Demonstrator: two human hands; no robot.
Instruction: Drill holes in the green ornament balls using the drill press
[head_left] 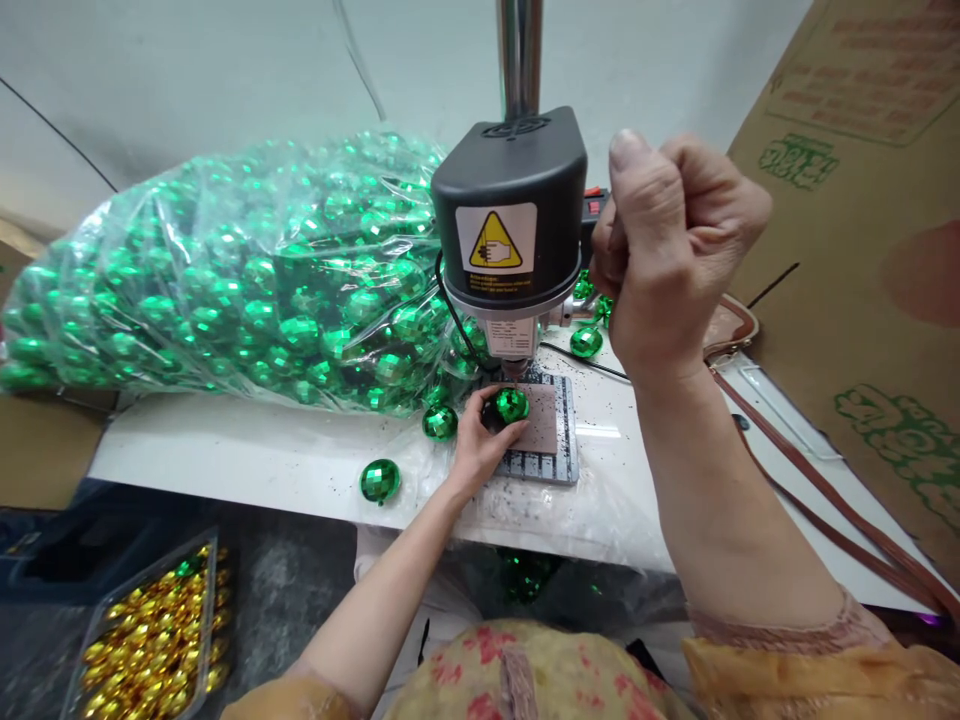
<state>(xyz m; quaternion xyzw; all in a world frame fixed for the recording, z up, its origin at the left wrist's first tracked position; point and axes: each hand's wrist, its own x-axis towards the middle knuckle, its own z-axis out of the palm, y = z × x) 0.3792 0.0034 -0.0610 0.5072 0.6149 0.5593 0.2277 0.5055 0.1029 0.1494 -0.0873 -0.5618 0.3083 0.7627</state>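
My left hand (480, 440) grips a shiny green faceted bauble (513, 403) between thumb and fingers. The bauble rests on the base plate of a small bench drill press (510, 200), directly under its chuck (515, 366). Whether the bit touches the bauble I cannot tell. My right hand (675, 240) is raised in a closed fist beside the black motor housing; anything inside it is hidden. Two loose green baubles, one close by (439, 421) and one nearer the table edge (379, 481), lie left of my left hand.
A big clear bag of green baubles (247, 290) fills the table's left side. More baubles (586, 341) lie behind the press. On the right are a brown strap (832, 490) and a cardboard box (862, 250). Below stands a clear bin of gold baubles (150, 640).
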